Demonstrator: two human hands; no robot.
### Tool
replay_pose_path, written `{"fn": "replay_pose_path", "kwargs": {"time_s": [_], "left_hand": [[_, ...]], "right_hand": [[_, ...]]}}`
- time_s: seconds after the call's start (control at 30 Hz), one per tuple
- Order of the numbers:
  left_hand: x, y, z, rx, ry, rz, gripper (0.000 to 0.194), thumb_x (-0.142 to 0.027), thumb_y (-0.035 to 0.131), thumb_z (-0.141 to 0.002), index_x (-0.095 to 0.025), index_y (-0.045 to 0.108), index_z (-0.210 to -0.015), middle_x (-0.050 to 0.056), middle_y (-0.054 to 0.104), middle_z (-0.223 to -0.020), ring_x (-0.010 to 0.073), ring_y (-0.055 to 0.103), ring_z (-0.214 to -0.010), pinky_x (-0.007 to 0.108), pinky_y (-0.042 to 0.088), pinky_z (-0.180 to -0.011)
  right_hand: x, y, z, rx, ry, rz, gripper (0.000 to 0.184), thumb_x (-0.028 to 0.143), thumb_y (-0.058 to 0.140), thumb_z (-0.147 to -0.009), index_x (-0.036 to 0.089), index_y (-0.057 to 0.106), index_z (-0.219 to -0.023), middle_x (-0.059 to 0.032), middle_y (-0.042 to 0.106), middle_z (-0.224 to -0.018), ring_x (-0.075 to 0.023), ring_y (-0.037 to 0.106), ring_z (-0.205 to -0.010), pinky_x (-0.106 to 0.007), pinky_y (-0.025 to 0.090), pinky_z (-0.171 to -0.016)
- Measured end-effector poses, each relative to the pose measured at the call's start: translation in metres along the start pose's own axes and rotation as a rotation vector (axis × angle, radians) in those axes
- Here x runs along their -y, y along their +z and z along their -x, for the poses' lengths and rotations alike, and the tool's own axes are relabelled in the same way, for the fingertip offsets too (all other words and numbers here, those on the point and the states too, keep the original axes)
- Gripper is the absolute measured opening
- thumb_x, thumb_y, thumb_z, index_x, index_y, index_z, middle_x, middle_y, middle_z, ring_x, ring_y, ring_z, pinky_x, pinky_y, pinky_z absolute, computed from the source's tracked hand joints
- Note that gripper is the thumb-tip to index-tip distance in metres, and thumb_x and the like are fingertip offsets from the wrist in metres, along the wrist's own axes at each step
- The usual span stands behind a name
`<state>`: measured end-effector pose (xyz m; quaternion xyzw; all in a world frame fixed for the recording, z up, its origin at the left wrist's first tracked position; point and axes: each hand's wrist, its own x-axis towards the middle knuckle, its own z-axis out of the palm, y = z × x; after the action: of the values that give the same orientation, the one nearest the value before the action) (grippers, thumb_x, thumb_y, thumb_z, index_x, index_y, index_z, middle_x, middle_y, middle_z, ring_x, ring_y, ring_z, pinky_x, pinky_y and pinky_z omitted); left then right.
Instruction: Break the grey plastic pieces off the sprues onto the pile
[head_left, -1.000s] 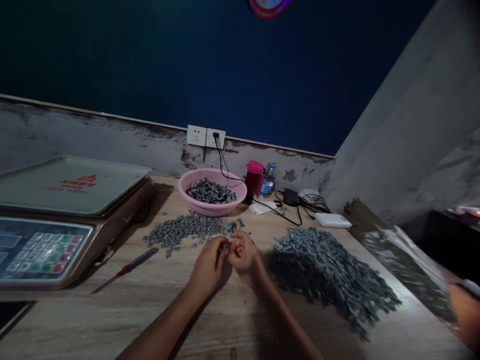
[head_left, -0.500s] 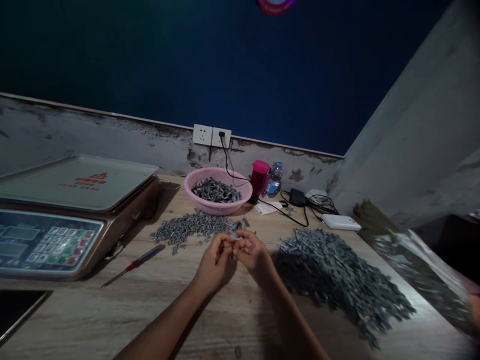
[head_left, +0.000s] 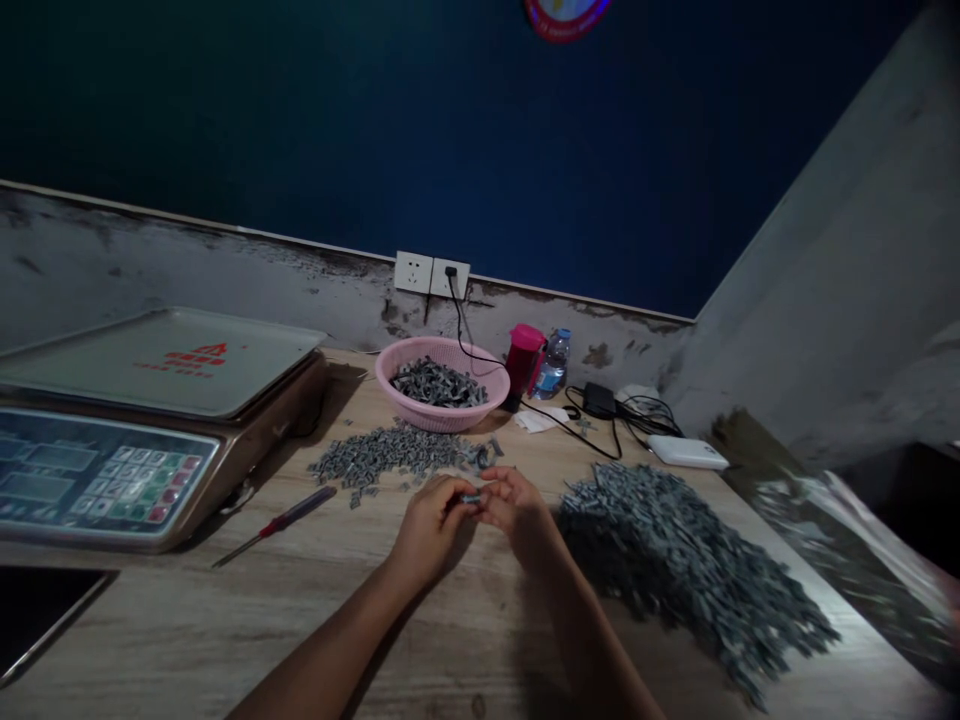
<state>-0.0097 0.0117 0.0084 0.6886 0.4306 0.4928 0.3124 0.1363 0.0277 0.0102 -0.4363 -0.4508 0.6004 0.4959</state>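
Observation:
My left hand (head_left: 429, 532) and my right hand (head_left: 519, 512) meet over the wooden table (head_left: 480, 640), with their fingertips pinching a small grey metal part (head_left: 471, 498). Its shape is too small to make out. Just beyond my fingers lies a low, scattered pile of similar grey parts (head_left: 394, 455). A much larger heap of them (head_left: 686, 560) spreads to the right of my right hand. A pink plastic basket (head_left: 382, 375) holding more parts stands behind the small pile.
A digital scale (head_left: 165, 362) with a keypad stands at the left, and a red-handled screwdriver (head_left: 283, 522) lies near it. A magenta flask (head_left: 523, 365), a water bottle (head_left: 555, 365), cables and a white box (head_left: 688, 453) sit along the wall. A clear plastic sheet (head_left: 847, 560) lies at the right.
My hands have parted slightly, and the grey part now shows between my fingertips. The scene has shifted a little rightward in view. Another person's hand at the right edge has gone.

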Motion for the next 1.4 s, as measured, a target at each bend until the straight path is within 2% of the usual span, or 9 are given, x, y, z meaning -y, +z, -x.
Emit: {"fn": "replay_pose_path", "kwargs": {"time_s": [0.33, 0.67, 0.83, 0.93, 1.0, 1.07, 1.17, 1.27, 1.4], "left_hand": [[0.002, 0.002, -0.001, -0.018, -0.047, 0.169, 0.013, -0.015, 0.055, -0.075, -0.017, 0.065, -0.083, 0.004, 0.065, -0.083, 0.0167, 0.057, -0.078, 0.027, 0.043, -0.071], [0.002, -0.005, -0.003, -0.008, 0.049, -0.180, 0.016, -0.009, 0.051, -0.076, -0.019, 0.061, -0.084, 0.006, 0.064, -0.084, 0.0191, 0.056, -0.082, 0.030, 0.043, -0.075], [0.013, -0.051, 0.017, 0.072, -0.032, -0.609, 0.030, -0.001, 0.038, -0.076, -0.016, 0.060, -0.089, 0.011, 0.057, -0.097, 0.0216, 0.053, -0.092, 0.032, 0.040, -0.082], [0.032, -0.085, 0.028, 0.057, -0.141, -0.877, 0.027, -0.004, 0.039, -0.078, -0.012, 0.060, -0.092, 0.014, 0.055, -0.100, 0.0247, 0.051, -0.093, 0.036, 0.039, -0.084], [0.044, -0.097, 0.031, 0.074, -0.164, -0.987, 0.024, -0.009, 0.040, -0.080, -0.010, 0.060, -0.092, 0.016, 0.054, -0.099, 0.0266, 0.050, -0.095, 0.038, 0.039, -0.086], [0.052, -0.100, 0.030, 0.094, -0.166, -1.026, 0.024, -0.009, 0.039, -0.081, -0.010, 0.060, -0.092, 0.015, 0.055, -0.099, 0.0270, 0.049, -0.096, 0.039, 0.038, -0.087], [0.056, -0.095, 0.024, 0.138, -0.154, -1.015, 0.030, -0.003, 0.035, -0.079, -0.010, 0.060, -0.092, 0.015, 0.056, -0.099, 0.0256, 0.050, -0.095, 0.037, 0.038, -0.088], [0.055, -0.089, 0.020, 0.160, -0.168, -0.989, 0.033, 0.001, 0.032, -0.077, -0.009, 0.061, -0.091, 0.016, 0.057, -0.098, 0.0250, 0.052, -0.094, 0.035, 0.038, -0.086], [0.054, -0.091, 0.018, 0.152, -0.175, -0.907, 0.035, 0.002, 0.033, -0.075, -0.011, 0.060, -0.091, 0.015, 0.059, -0.095, 0.0239, 0.054, -0.091, 0.034, 0.039, -0.084]], "right_hand": [[0.010, -0.005, 0.005, 0.121, 0.107, -0.108, 0.040, 0.027, 0.077, -0.058, 0.018, 0.054, -0.089, 0.0000, 0.063, -0.073, -0.0123, 0.062, -0.064, -0.026, 0.050, -0.063], [-0.009, 0.008, -0.001, -0.119, -0.143, 0.211, 0.024, 0.030, 0.067, -0.061, 0.019, 0.054, -0.078, 0.0030, 0.056, -0.062, -0.0137, 0.058, -0.057, -0.031, 0.051, -0.062], [0.021, -0.064, 0.032, -0.301, -0.246, 0.775, 0.023, 0.035, 0.052, -0.068, 0.019, 0.060, -0.081, -0.0020, 0.060, -0.061, -0.0181, 0.058, -0.056, -0.030, 0.046, -0.057], [0.045, -0.119, 0.052, -0.568, -0.227, 1.137, 0.030, 0.037, 0.045, -0.071, 0.019, 0.064, -0.085, -0.0067, 0.064, -0.070, -0.0223, 0.059, -0.063, -0.034, 0.045, -0.061], [0.050, -0.135, 0.057, -0.691, -0.291, 1.319, 0.030, 0.036, 0.045, -0.069, 0.018, 0.065, -0.081, -0.0122, 0.065, -0.081, -0.0275, 0.059, -0.078, -0.038, 0.045, -0.068], [0.044, -0.127, 0.053, -0.720, -0.440, 1.385, 0.028, 0.033, 0.045, -0.071, 0.016, 0.065, -0.082, -0.0145, 0.064, -0.085, -0.0290, 0.056, -0.087, -0.040, 0.044, -0.075], [0.021, -0.079, 0.033, -0.371, -0.645, 1.341, 0.017, 0.023, 0.046, -0.074, 0.018, 0.062, -0.073, -0.0102, 0.063, -0.075, -0.0233, 0.058, -0.076, -0.035, 0.045, -0.075], [-0.003, -0.020, 0.009, -0.096, -0.594, 1.353, 0.015, 0.014, 0.051, -0.074, 0.017, 0.064, -0.080, -0.0100, 0.064, -0.082, -0.0224, 0.058, -0.081, -0.033, 0.045, -0.077], [-0.019, 0.025, -0.014, -0.129, -0.399, 1.460, 0.013, 0.012, 0.058, -0.072, 0.015, 0.065, -0.083, -0.0125, 0.063, -0.087, -0.0250, 0.057, -0.087, -0.034, 0.043, -0.081]]}}
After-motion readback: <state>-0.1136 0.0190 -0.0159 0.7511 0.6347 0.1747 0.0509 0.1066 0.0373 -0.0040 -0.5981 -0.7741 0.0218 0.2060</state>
